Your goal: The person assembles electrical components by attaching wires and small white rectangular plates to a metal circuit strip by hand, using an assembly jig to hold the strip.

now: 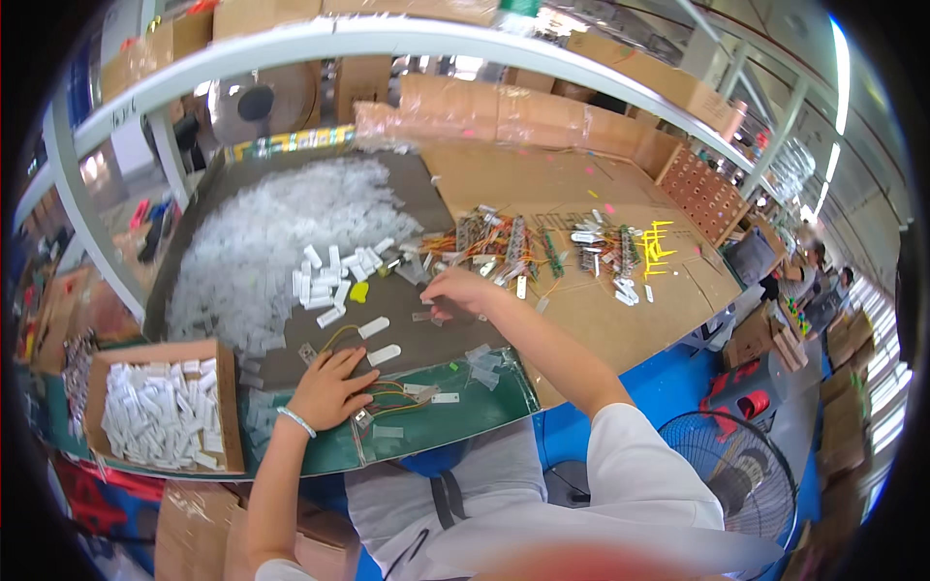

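My left hand [332,389] lies with its fingers spread at the dark work surface's near edge, among small wired parts. Orange and yellow wires run from under it to a small metal-coloured piece [362,418]. Just beyond its fingertips are two white plastic covers [385,354] with one rounded end. Over the middle of the table, my right hand [459,291] has its fingers curled together; whatever they hold, if anything, is too small to make out. A small clear piece [420,317] lies beneath it. Left of that hand sit a yellow-green piece [359,291] and a cluster of white covers [315,289].
A big heap of translucent plastic pieces [281,232] covers the far left. Nearer stands a cardboard box [232,412] full of white parts. Bundles of wired circuit boards [518,242] and yellow parts [656,249] lie to the right. A fan [736,474] stands beside me.
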